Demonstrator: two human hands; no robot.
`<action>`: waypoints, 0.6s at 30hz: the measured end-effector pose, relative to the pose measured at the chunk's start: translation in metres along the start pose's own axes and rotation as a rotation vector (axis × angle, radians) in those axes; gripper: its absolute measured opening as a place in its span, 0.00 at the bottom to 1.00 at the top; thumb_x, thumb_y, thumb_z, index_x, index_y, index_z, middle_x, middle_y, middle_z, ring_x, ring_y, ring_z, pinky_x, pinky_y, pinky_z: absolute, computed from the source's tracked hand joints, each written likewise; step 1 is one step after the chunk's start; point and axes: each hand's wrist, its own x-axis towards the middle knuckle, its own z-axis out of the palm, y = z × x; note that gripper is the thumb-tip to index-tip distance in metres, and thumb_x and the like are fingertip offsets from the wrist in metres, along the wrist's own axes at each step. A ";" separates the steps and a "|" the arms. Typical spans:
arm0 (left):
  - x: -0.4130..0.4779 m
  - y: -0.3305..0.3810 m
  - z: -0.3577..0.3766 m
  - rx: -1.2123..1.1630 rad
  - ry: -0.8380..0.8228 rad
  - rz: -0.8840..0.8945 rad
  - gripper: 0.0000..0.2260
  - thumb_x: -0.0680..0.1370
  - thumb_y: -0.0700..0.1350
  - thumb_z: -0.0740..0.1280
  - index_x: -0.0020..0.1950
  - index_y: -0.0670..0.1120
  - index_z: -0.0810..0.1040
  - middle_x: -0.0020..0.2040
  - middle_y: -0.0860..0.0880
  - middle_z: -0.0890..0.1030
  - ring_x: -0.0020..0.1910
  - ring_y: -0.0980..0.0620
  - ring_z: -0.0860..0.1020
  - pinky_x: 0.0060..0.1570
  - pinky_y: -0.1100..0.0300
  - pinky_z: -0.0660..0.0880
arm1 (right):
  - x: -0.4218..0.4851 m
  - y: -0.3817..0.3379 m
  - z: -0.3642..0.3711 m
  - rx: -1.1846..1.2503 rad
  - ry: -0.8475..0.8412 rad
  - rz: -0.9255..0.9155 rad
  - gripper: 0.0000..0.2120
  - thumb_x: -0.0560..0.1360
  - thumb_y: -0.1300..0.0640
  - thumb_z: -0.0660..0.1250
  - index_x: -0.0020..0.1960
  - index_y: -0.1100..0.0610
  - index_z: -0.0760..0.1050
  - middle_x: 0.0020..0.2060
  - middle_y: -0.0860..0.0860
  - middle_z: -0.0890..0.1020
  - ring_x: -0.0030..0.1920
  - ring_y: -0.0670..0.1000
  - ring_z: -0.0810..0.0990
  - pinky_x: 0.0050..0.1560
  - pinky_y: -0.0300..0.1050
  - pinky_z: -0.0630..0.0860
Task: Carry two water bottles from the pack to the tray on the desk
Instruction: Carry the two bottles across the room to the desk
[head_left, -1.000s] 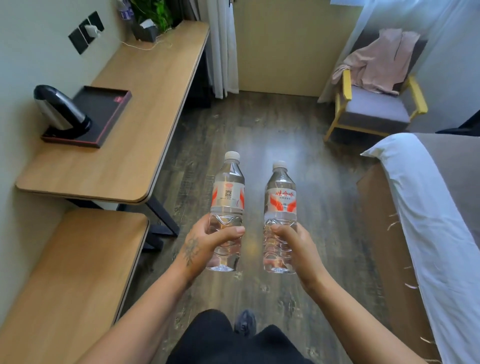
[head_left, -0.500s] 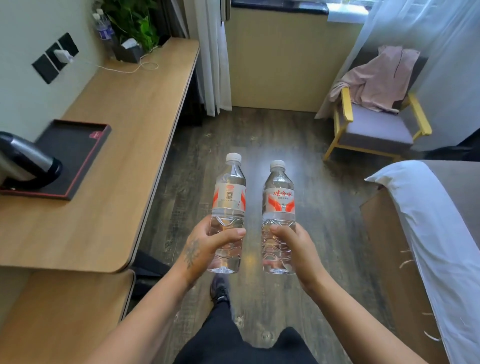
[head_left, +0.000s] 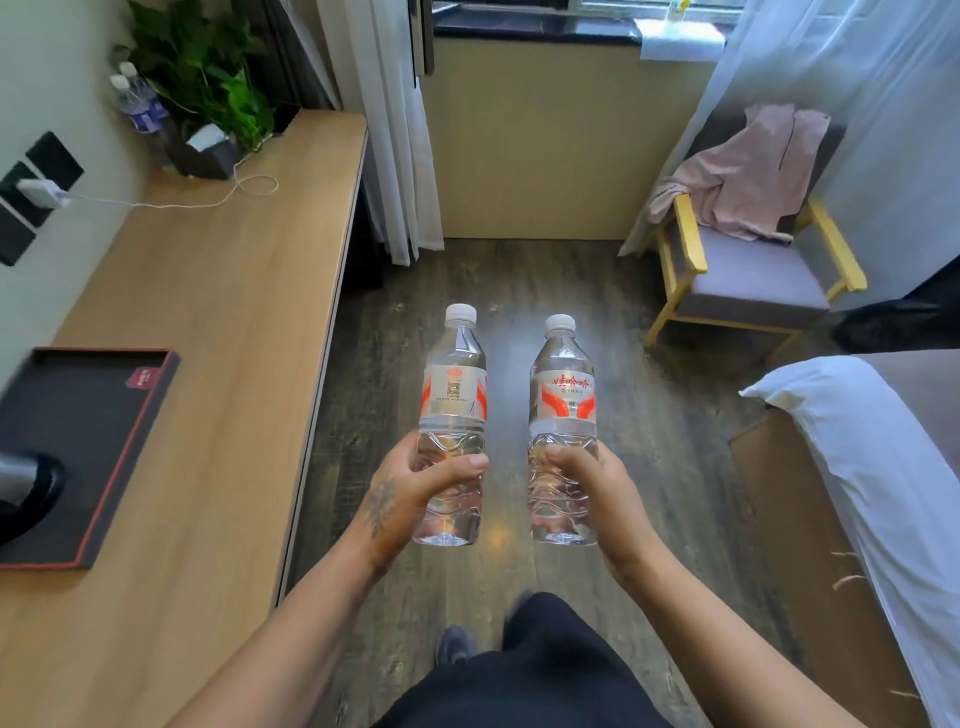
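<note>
I hold two clear water bottles upright over the wooden floor, each with a white cap and a red-and-white label. My left hand (head_left: 415, 491) grips the lower half of the left bottle (head_left: 454, 395). My right hand (head_left: 592, 483) grips the lower half of the right bottle (head_left: 563, 400). The two bottles stand side by side with a small gap between them. The black tray with a red edge (head_left: 111, 467) lies on the wooden desk (head_left: 223, 322) to my left, about level with my hands. The pack is out of sight.
A dark kettle (head_left: 23, 493) stands on the tray's near left part, cut off by the frame. At the desk's far end are a plant (head_left: 208, 88), two other bottles (head_left: 140, 111) and a charger cable (head_left: 171, 202). A yellow armchair (head_left: 748, 270) and a bed (head_left: 883, 467) are on the right.
I have walked forward along the desk; the tray and kettle have slid nearer and to my left. Both bottles stay upright in the same grip.
</note>
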 end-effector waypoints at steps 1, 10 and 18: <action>0.012 0.006 -0.002 0.008 -0.001 -0.004 0.31 0.61 0.59 0.81 0.63 0.53 0.84 0.56 0.48 0.91 0.57 0.43 0.90 0.59 0.43 0.86 | 0.013 -0.005 0.001 0.001 -0.001 0.002 0.17 0.73 0.45 0.70 0.58 0.52 0.79 0.43 0.44 0.90 0.45 0.49 0.91 0.40 0.37 0.85; 0.140 0.063 -0.003 -0.055 0.057 -0.019 0.31 0.61 0.57 0.82 0.63 0.51 0.85 0.53 0.48 0.92 0.50 0.50 0.91 0.43 0.55 0.87 | 0.148 -0.054 -0.001 0.014 -0.028 0.007 0.29 0.64 0.39 0.74 0.60 0.53 0.79 0.45 0.49 0.91 0.45 0.51 0.91 0.44 0.44 0.86; 0.256 0.122 0.005 -0.051 0.138 -0.024 0.32 0.61 0.59 0.81 0.64 0.54 0.85 0.55 0.49 0.91 0.52 0.49 0.91 0.46 0.53 0.87 | 0.272 -0.113 -0.016 -0.002 -0.064 0.052 0.31 0.64 0.39 0.74 0.62 0.54 0.80 0.50 0.52 0.91 0.50 0.56 0.91 0.49 0.52 0.88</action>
